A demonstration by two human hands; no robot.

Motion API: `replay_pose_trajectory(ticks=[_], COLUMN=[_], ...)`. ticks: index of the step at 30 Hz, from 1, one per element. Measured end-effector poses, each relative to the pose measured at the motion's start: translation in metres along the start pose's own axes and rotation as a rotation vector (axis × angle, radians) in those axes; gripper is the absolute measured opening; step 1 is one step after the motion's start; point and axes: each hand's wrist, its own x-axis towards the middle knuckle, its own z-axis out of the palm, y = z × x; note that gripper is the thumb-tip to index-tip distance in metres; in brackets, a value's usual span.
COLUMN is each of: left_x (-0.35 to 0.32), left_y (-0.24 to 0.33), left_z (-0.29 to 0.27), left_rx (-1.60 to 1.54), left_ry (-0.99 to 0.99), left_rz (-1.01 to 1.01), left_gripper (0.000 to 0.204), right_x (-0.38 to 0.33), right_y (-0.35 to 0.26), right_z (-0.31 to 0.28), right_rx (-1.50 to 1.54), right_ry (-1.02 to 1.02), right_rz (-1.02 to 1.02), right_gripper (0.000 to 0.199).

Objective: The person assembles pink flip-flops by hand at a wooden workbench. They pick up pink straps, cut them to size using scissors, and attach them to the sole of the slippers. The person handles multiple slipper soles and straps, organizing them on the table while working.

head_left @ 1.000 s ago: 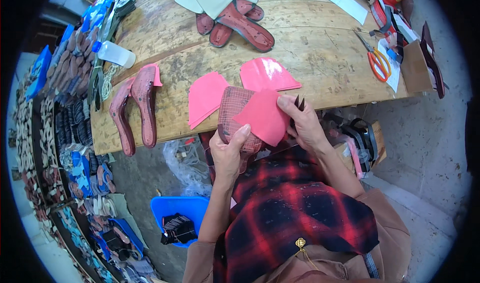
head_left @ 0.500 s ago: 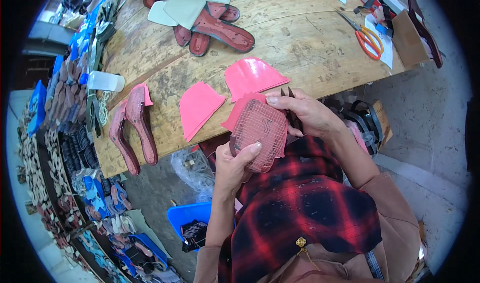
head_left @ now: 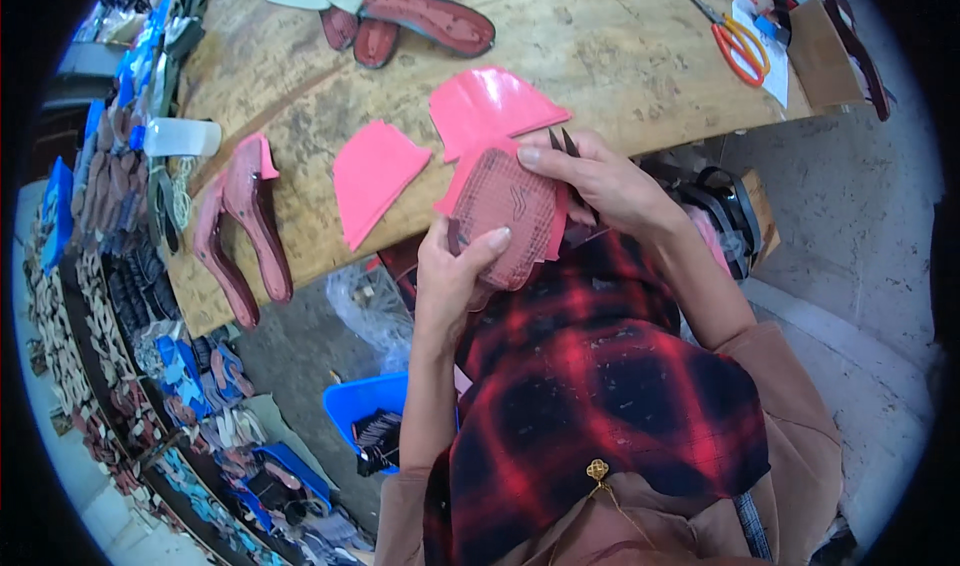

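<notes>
Both hands hold a dark-red, grid-patterned shoe piece (head_left: 515,206) with a rounded end, probably a sole on a last, near the table's front edge. Bright pink sheet material (head_left: 468,178) sticks out around its edges. My left hand (head_left: 455,271) is closed round its lower left part, thumb on the patterned face. My right hand (head_left: 600,181) pinches the upper right edge, thumb on top. That hand also holds a dark two-pointed tool (head_left: 565,143), tweezers or snips, its points up; the fingers hide the rest. Beyond lie two groups of pink cut pieces, a left stack (head_left: 378,176) and a right stack (head_left: 490,108).
Two dark-red shoe forms (head_left: 262,221) with pink edging overhang the table (head_left: 600,66) at left, beside a whitish bottle (head_left: 185,138). More red forms (head_left: 430,21) with pale flaps lie farther back. Orange-handled scissors (head_left: 740,51) and a cardboard box (head_left: 825,56) are right. A blue bin (head_left: 365,401) stands below.
The view has shifted, so the table and its things sit higher and more to the left. Both hands keep their grip on the patterned piece, with little change in its pose.
</notes>
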Motion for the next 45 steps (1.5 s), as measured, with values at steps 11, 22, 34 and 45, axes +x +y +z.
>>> replay_pose_trajectory(ticks=[11,22,34,45], left_x=[-0.007,-0.015,0.036,-0.059], left_y=[-0.012,0.045,0.087,-0.055], left_z=[-0.006,-0.122,-0.213,-0.188], left_rx=[0.093,0.941,1.227,0.487], left_ry=[0.031,0.753,0.888,1.008], left_rz=[0.077,0.748,0.478,0.673], left_gripper=[0.051,0.061,0.050,0.030], right_x=[0.007,0.032,0.033,-0.011], right_y=[0.034,0.002,0.027,0.067], right_z=[0.001,-0.086,-0.125,0.015], right_rx=[0.052,-0.251,-0.371,-0.768], right_ry=[0.046,0.509,0.648,0.073], right_rz=[0.127,-0.265,-0.459,-0.279], right_gripper=[0.025,0.036,0.031,0.017])
